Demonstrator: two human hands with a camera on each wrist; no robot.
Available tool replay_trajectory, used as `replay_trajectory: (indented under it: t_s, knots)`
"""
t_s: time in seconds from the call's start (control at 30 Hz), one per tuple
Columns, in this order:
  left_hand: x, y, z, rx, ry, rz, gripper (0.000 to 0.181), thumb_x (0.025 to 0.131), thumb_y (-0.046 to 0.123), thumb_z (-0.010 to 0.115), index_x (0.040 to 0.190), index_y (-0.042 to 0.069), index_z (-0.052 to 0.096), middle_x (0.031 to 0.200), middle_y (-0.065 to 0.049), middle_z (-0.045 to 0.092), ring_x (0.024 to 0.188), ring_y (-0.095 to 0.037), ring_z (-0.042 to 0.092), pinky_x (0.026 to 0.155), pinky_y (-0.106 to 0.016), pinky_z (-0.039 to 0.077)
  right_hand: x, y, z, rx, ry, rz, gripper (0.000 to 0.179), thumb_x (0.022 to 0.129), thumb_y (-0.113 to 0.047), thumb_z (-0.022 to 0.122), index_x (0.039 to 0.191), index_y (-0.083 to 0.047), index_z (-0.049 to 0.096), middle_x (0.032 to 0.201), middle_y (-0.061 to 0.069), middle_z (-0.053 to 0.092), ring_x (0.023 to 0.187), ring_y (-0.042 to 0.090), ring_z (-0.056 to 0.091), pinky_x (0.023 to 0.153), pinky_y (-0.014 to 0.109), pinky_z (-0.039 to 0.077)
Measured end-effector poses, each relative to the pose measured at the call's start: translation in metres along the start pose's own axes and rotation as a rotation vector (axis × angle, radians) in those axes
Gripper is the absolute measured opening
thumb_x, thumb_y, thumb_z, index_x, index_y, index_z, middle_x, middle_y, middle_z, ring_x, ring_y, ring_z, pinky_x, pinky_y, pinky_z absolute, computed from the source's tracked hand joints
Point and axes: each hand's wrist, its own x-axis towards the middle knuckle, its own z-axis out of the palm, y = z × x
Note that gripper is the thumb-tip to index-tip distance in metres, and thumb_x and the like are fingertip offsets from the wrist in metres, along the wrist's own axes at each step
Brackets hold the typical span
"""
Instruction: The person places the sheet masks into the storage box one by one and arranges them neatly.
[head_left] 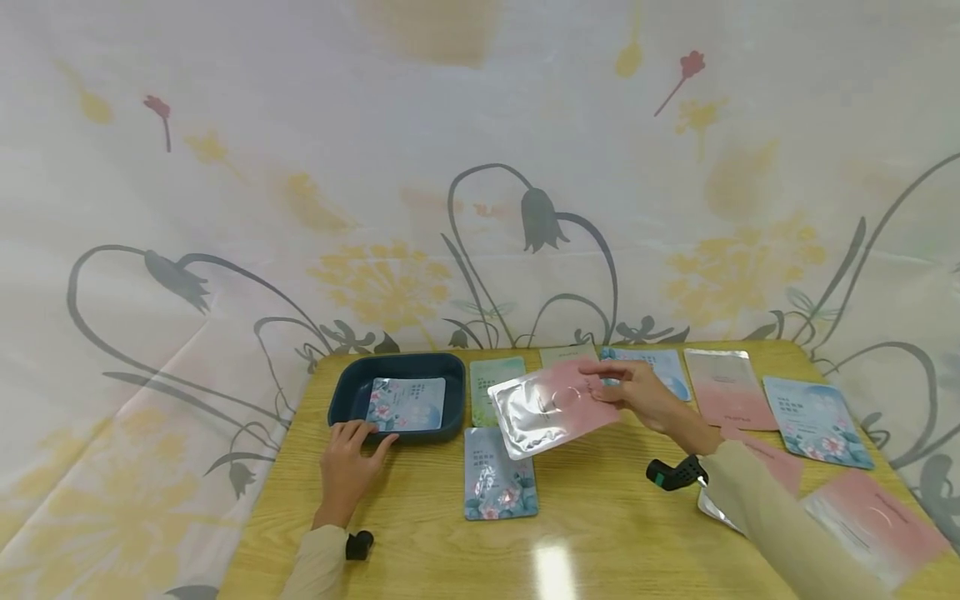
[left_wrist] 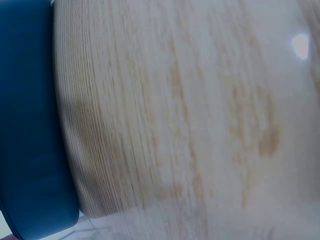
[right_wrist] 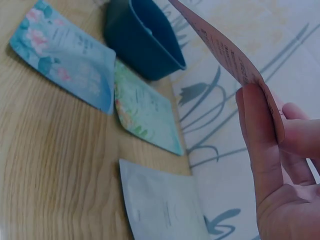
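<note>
My right hand pinches a pink and silver face mask packet by its right end, holding it tilted above the table. In the right wrist view the fingers grip the packet, seen nearly edge-on. My left hand holds the near left rim of a dark blue plastic basin. A blue floral packet lies inside that basin. Directly below the raised packet, another blue floral packet rests on the table. The left wrist view shows mostly the basin's outer wall.
A green packet lies beside the basin, with a pale packet to its right. Farther right are blue packets and pink ones, some under the right forearm. A flower-printed curtain hangs behind the wooden table.
</note>
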Motion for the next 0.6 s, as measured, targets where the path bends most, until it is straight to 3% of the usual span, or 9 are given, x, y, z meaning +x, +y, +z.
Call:
replay_trajectory:
  t_s: [0.23,0.43,0.6]
  knots:
    - [0.000,0.000,0.001,-0.021,0.004,-0.001,0.034,0.065,0.027,0.085,0.082,0.004,0.067,0.083,-0.010,0.060,0.078,-0.029,0.051,0.067,-0.046,0.051,0.010,-0.003,0.014,0.032,0.019,-0.037,0.042,0.084,0.005,0.065,0.125,0.006,0.057,0.125,0.006,0.055,0.080,0.011,0.067,0.064,0.027,0.054]
    - [-0.001,-0.001,0.002,-0.014,0.020,0.014,0.044,0.082,0.048,0.070,0.082,0.004,0.067,0.082,-0.009,0.060,0.076,-0.028,0.050,0.061,-0.043,0.050,0.023,-0.003,0.032,0.081,0.045,-0.019,0.046,0.086,0.007,0.062,0.131,0.007,0.050,0.135,0.014,0.047,0.082,0.011,0.065,0.065,0.027,0.054]
    - [-0.001,-0.001,0.001,-0.008,0.026,0.019,0.034,0.072,0.034,0.082,0.081,0.005,0.067,0.082,-0.009,0.060,0.076,-0.027,0.050,0.056,-0.041,0.049,0.035,-0.004,0.046,0.110,0.079,0.007,0.048,0.086,0.010,0.058,0.133,0.006,0.049,0.128,0.015,0.050,0.082,0.014,0.064,0.066,0.030,0.055]
